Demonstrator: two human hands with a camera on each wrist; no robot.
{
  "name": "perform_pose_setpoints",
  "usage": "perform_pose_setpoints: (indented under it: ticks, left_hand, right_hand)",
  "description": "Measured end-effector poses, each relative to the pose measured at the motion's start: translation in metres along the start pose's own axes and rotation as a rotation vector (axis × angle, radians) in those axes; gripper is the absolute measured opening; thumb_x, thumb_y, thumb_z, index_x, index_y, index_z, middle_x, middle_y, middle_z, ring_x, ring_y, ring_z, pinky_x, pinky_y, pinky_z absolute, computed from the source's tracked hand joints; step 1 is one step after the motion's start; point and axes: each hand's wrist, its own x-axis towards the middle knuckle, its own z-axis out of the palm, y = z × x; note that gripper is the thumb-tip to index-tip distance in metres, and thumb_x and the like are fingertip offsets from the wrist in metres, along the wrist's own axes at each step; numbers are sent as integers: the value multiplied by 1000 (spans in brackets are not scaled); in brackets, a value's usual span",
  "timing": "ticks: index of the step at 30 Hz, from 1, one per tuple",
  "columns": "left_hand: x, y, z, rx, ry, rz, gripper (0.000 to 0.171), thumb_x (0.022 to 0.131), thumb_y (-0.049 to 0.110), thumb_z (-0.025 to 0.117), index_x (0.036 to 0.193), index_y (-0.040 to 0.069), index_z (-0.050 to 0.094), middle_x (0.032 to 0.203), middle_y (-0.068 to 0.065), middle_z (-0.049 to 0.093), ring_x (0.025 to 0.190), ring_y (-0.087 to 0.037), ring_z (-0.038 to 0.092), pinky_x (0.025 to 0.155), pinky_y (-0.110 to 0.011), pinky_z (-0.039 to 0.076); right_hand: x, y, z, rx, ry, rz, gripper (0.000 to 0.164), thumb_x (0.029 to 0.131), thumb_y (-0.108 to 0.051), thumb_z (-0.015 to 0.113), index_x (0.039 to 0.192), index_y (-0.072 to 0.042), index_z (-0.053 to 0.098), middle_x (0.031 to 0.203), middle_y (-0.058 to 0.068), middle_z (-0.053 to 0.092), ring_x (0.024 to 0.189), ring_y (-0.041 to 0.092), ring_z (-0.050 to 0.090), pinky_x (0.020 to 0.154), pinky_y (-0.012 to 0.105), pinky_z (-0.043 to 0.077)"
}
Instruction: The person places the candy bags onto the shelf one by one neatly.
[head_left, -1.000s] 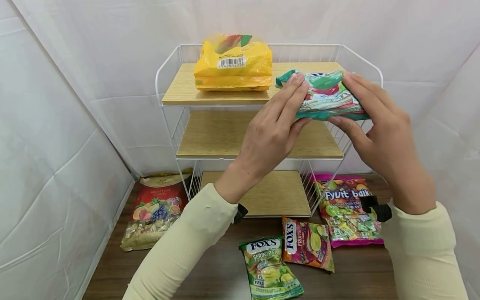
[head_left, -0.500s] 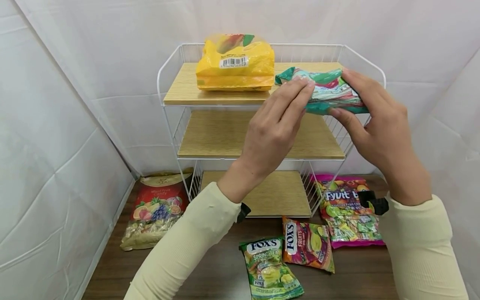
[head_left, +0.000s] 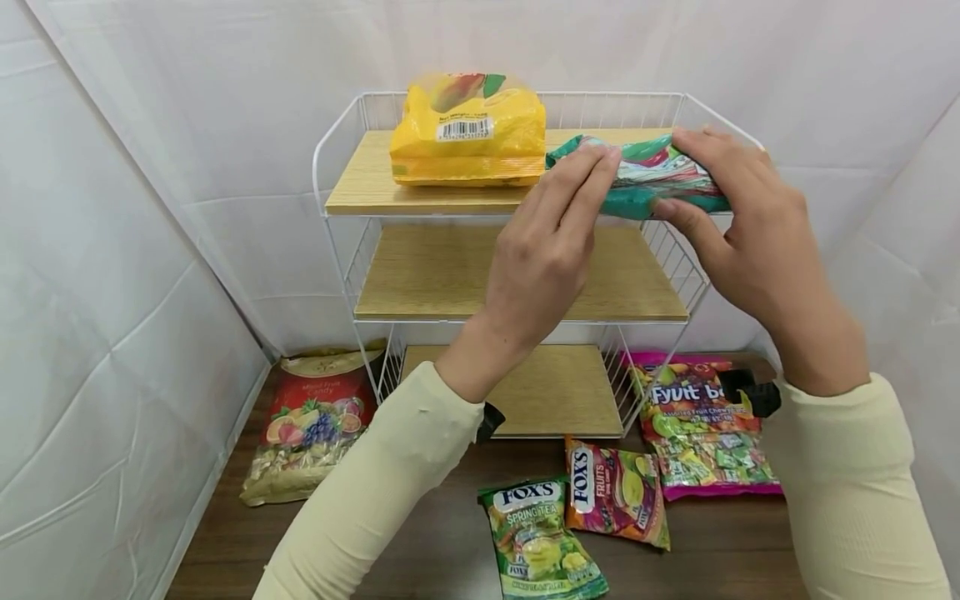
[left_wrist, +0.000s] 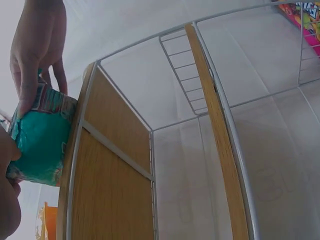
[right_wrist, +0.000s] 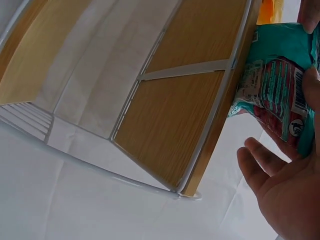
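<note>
Currently, a teal candy bag (head_left: 654, 177) is held by both hands at the front edge of the top shelf (head_left: 360, 183), toward its front right corner. By the left hand (head_left: 538, 242) the bag's left end is pinched, fingers laid over the top, thumb against the base (thumb seen from the wrists only). By the right hand (head_left: 759, 221) the other end is pinched between thumb below and fingers above. Base turned to the front; part of the bag is seen overhanging the shelf's front edge. Whether the board is touched cannot be told. In the right wrist view a barcode (right_wrist: 299, 92) is shown on the bag.

On the same shelf, left of the teal bag, a yellow mango bag (head_left: 468, 137) is set near the front edge, barcode panel facing forward. The teal bag's left tip is seen just beside it; contact unclear.

The white wire rack, with its middle shelf (head_left: 427, 271) and bottom shelf (head_left: 555, 392), is stood at the rear of the dark wood-grain bench (head_left: 442, 525). Near the bench's left edge, toward the rear left corner, a Mixed Fruit Candy bag (head_left: 315, 417) is laid. Toward the rear right corner a pink-edged fruit chew bag (head_left: 701, 429) is laid, its lettering partly covered by a black wrist strap (head_left: 761, 398). In front of the rack, a FOX'S Fruits bag (head_left: 617, 492) is placed, tilted, with a green FOX'S Spring Tea bag (head_left: 542, 537) just beside it, nearer the bench's front. Cream sleeves (head_left: 393, 475) are worn on both arms.
</note>
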Motion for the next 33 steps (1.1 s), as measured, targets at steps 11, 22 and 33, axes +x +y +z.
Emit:
perform_pose_setpoints:
  ticks: [11, 22, 33]
  left_hand:
    - [4, -2, -2, 58, -19, 10, 32, 92, 3, 38, 120, -4, 52, 118, -15, 52, 115, -24, 43, 104, -25, 21]
    - [0, 0, 0, 148, -44, 49, 31, 92, 2, 38, 118, -3, 55, 119, -15, 53, 114, -27, 44, 105, -28, 20]
    - [-7, -1, 6, 134, -68, 39, 35, 89, 9, 41, 118, -7, 53, 120, -19, 52, 115, -30, 42, 105, -30, 20]
  right_hand:
    - [11, 3, 4, -40, 105, -111, 53, 73, -8, 70, 123, -5, 52, 120, 13, 54, 115, 26, 43, 91, 38, 39]
    - [4, -9, 7, -64, 239, -125, 38, 76, -8, 69, 111, 3, 59, 116, 13, 57, 113, 23, 47, 95, 34, 37]
    - [-11, -19, 8, -105, 321, -61, 29, 79, -5, 65, 108, 0, 64, 112, 9, 60, 103, 28, 52, 88, 33, 41]
